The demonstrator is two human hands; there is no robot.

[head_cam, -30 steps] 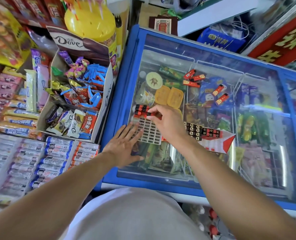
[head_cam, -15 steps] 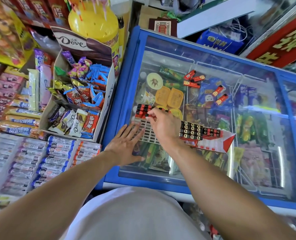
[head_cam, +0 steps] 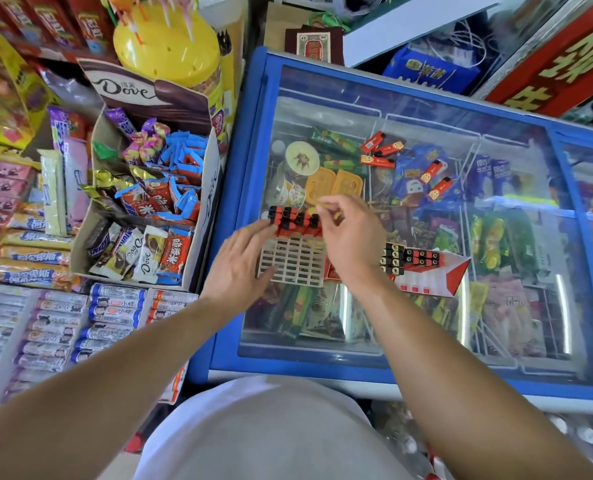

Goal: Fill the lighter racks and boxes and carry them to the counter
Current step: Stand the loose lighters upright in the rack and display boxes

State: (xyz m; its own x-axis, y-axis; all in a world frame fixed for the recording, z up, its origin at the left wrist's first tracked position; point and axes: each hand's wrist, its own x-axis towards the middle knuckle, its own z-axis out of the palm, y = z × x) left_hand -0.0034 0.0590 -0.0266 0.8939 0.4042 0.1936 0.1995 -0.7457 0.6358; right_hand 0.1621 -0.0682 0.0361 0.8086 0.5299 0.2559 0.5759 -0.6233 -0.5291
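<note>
Right hand [head_cam: 348, 237] hovering mid frame, fingers loosely curled, holding nothing; loose lighters [head_cam: 379, 151] lying up-right. Left hand [head_cam: 243, 263], fingers straight, steadying lighter rack [head_cam: 293, 259].

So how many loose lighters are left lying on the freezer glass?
5. Three loose lighters clustered beyond the rack, two further right. The right hand may hide others.

Rack [head_cam: 293, 263]: beige plastic grid, matt. Lighters [head_cam: 293, 220]: red-black plastic, glossy. Freezer lid [head_cam: 426, 237]: clear glass, reflective, smooth; frame [head_cam: 246, 168] blue, glossy. Dove box [head_cam: 205, 202]: printed cardboard. Candy wrappers [head_cam: 160, 202]: shiny foil and plastic film.
</note>
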